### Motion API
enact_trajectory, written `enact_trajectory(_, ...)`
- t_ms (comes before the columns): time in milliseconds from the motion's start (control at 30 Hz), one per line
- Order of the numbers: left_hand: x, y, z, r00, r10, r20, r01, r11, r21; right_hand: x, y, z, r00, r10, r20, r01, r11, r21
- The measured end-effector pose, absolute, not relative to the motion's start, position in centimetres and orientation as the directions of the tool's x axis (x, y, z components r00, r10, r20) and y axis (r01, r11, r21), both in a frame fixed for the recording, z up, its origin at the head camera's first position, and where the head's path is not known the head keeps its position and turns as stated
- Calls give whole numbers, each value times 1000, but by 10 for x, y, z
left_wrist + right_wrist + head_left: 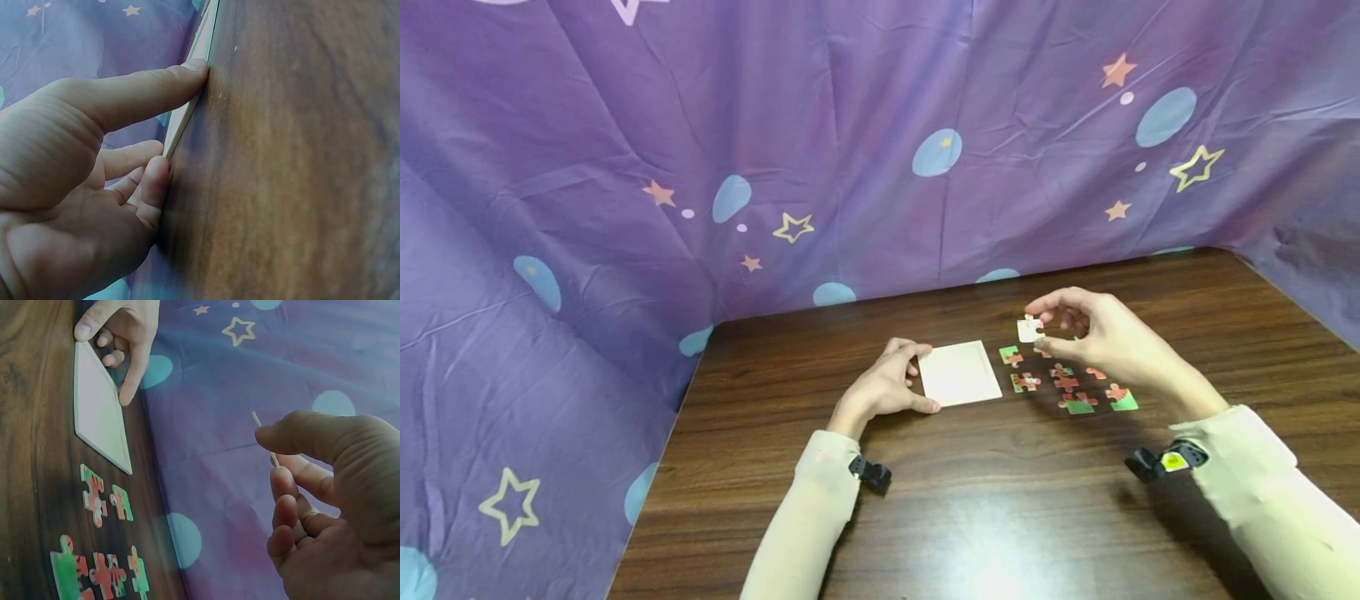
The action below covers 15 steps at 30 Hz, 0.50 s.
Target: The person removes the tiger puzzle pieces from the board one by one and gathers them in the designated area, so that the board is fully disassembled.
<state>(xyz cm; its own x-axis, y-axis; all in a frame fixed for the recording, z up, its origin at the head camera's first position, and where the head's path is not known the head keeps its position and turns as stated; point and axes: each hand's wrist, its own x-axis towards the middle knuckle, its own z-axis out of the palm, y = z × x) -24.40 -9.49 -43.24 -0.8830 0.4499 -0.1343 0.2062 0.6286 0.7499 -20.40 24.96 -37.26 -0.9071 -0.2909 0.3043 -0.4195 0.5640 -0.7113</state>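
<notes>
A square white puzzle tray (960, 373) with a low rim lies on the table. My left hand (889, 379) grips its left side, thumb at the near corner and index finger at the far one. Above the table, my right hand (1093, 333) pinches a puzzle piece (1030, 329) between thumb and fingers. Its pale side faces me in the head view; the right wrist view shows only its thin edge. Below the right hand lie several loose red and green puzzle pieces (1065, 380). Two more, an upper piece (1011, 356) and a lower piece (1024, 382), are nearest the tray.
The brown wooden table (925, 500) carries everything. A purple curtain (865, 150) with stars and blue spots hangs behind its far edge and along the left. Small black cameras are strapped at both wrists, including the right wrist camera (1146, 465).
</notes>
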Motion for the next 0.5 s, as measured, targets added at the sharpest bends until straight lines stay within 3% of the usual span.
enact_trajectory(333, -242, -96, -430, -878, 460, -131, 217, 628, 747, -191, 255, -386, -875, -329, 354, -482, 554, -679)
enact_trajectory(500, -242, -95, -431, -878, 460, -134, 215, 627, 749, -181, 255, -401, -908, -319, 272, -406, 512, -757)
